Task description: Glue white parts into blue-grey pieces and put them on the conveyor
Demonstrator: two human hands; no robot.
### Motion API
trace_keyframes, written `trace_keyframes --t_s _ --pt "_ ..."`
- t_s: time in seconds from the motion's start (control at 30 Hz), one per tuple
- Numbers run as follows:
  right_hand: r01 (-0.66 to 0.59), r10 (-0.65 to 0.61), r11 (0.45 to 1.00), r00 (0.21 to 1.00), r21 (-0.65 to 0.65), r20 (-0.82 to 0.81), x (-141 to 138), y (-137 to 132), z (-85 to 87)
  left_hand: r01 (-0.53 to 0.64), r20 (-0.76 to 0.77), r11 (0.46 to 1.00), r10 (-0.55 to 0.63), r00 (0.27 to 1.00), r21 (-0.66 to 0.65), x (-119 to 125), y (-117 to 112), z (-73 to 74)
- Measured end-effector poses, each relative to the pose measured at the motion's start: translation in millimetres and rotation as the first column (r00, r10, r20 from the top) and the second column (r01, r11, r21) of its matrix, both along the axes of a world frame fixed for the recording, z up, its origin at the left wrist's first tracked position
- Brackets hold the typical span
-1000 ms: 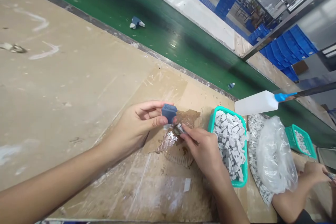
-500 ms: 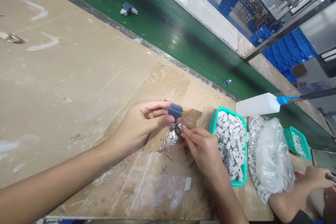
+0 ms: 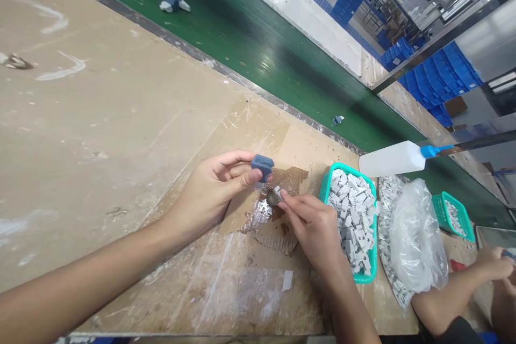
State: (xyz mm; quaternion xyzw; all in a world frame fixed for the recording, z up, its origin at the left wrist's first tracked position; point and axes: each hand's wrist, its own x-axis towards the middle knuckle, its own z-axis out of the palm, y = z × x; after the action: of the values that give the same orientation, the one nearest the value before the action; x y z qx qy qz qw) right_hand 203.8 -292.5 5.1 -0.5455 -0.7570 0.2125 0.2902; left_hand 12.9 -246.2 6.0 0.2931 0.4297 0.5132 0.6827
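My left hand (image 3: 213, 193) pinches a small blue plastic housing (image 3: 262, 166) between thumb and fingers, held just above a glue-stained piece of cardboard (image 3: 269, 215). My right hand (image 3: 314, 228) pinches a small grey block (image 3: 276, 194) and presses it against a dark glue spot on that cardboard, just below the blue housing. The two parts are close but apart.
A teal basket (image 3: 328, 179) full of grey blocks stands to the right of my right hand. Beyond it lie a clear plastic bag (image 3: 415, 236), a white squeeze bottle (image 3: 391, 158), a second teal basket (image 3: 449, 215) and a co-worker's arm (image 3: 451, 290). A green conveyor belt (image 3: 258, 48) carries assembled parts (image 3: 173, 1).
The parts on the belt have drifted left. My right hand has kept rubbing the grey block on the glue spot; my left hand has barely moved.
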Motion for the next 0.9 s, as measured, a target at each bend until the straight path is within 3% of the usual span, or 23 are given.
trace_keyframes --t_s 0.1,0.27,0.43,0.6,0.73,0.9 --pt "0.041 -0.037 0.998 0.996 0.045 -0.079 -1.1 -1.1 4.4 -0.108 -0.019 0.994 0.108 0.994 -0.012 0.8 0.4 0.7" --pt "0.028 -0.022 0.997 0.996 0.074 -0.088 -1.5 -1.7 5.0 -0.109 -0.059 0.994 0.107 0.992 -0.022 0.7 1.0 -3.2" --pt "0.016 -0.011 0.998 0.996 0.054 -0.094 0.9 -0.6 6.9 0.031 -0.124 0.999 -0.027 0.992 0.029 0.8 1.7 -10.1" --pt "0.108 -0.08 0.989 0.963 0.098 -0.258 3.9 -2.6 13.3 0.144 -0.18 0.988 -0.131 0.975 0.061 1.8 -1.0 -8.5" --pt "0.024 0.028 0.987 0.95 0.161 -0.311 4.1 -4.2 15.7 0.255 -0.176 0.966 -0.243 0.954 0.048 2.5 -5.2 -5.9" --pt "-0.032 0.089 0.979 0.957 0.201 -0.278 2.8 -3.2 17.2 0.29 -0.177 0.956 -0.277 0.944 0.052 2.7 -8.1 -6.5"
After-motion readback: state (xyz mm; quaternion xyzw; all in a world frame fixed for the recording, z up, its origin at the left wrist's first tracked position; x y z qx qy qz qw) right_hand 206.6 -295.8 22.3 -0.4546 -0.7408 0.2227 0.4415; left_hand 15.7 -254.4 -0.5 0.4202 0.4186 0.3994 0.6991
